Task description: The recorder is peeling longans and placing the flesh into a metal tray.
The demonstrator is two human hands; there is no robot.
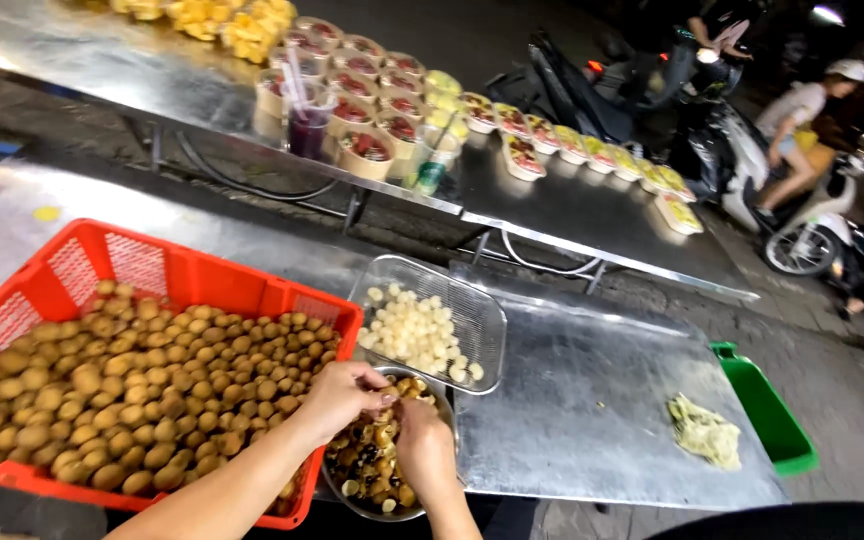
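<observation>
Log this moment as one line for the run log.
left hand and right hand: together over metal bowl of peels | red crate: brown fruit | mesh tray: peeled white fruit

Both hands, left [337, 398] and right [425, 447], meet over the metal bowl [377, 470], covering part of its contents; whatever the fingertips pinch is too small to tell. Red crate [167, 272] is cut off at the left and bottom edges. Contents of the far cups [367, 148] are too small to identify; the riders at top right are blurred and dark.
</observation>
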